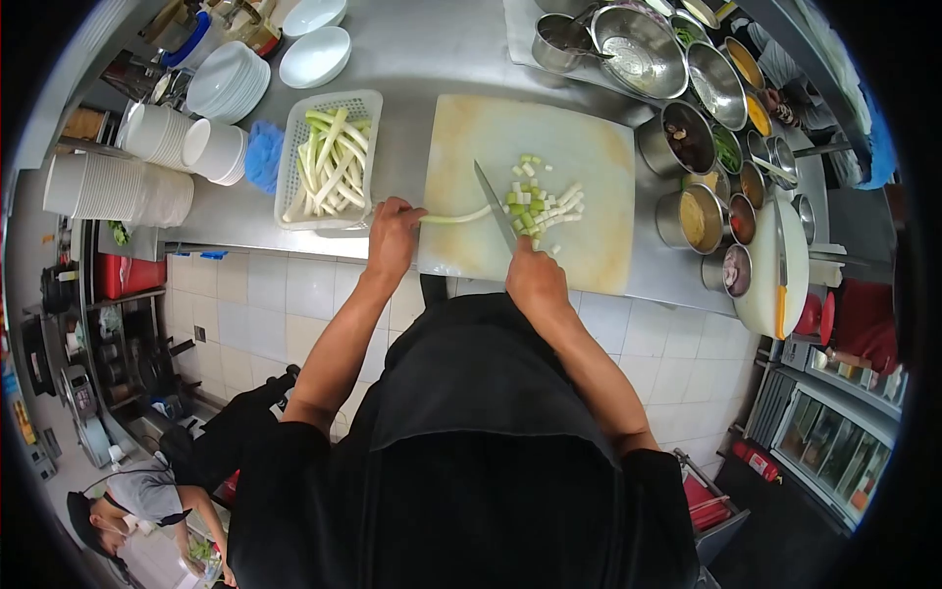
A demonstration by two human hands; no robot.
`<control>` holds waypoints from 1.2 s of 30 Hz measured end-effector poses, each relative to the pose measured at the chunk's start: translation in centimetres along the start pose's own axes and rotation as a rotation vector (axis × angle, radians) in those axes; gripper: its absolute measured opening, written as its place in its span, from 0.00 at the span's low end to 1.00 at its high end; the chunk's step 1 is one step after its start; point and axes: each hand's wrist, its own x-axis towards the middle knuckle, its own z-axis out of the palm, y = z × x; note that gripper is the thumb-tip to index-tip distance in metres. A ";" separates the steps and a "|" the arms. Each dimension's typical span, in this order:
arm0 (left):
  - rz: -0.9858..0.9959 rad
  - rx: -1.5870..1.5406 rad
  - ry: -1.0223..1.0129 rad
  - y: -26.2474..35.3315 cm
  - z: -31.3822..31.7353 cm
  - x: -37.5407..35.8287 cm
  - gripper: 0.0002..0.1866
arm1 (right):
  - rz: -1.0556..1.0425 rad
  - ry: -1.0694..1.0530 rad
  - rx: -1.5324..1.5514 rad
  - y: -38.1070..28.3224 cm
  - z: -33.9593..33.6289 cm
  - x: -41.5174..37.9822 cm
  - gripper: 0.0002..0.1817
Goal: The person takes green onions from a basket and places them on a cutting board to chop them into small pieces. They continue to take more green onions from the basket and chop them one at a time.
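Observation:
My left hand (394,236) is closed around one end of a pale green scallion stalk (453,218) at the left edge of the cutting board (466,137). In my right hand (536,280) is the handle of a kitchen knife (494,201), its blade pointing away from me and lying across the stalk's far end. Right of the blade are chopped scallion pieces (527,208), some small and loose, some longer white lengths side by side. A white plastic basket (289,157) of whole scallion stalks (336,162) stands just left of the board.
Stacked white bowls (147,191) and plates (231,83) stand at left beside a blue plastic bag (263,155). Metal pots and containers (677,137) crowd the right. Another knife (782,285) lies on a round pale board (760,280). A co-worker (147,491) is at lower left.

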 end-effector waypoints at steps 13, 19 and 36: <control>-0.076 -0.039 -0.063 1.1 0.1 0.0 0.16 | 0.054 -0.095 0.036 -2.3 -2.2 -1.3 0.15; -0.082 -0.033 -0.084 1.3 0.6 -0.3 0.15 | 0.010 -0.007 0.046 -1.5 -0.6 -0.8 0.10; -0.105 -0.081 -0.111 3.7 1.5 0.0 0.15 | -0.037 0.006 -0.003 -1.6 0.3 -1.5 0.08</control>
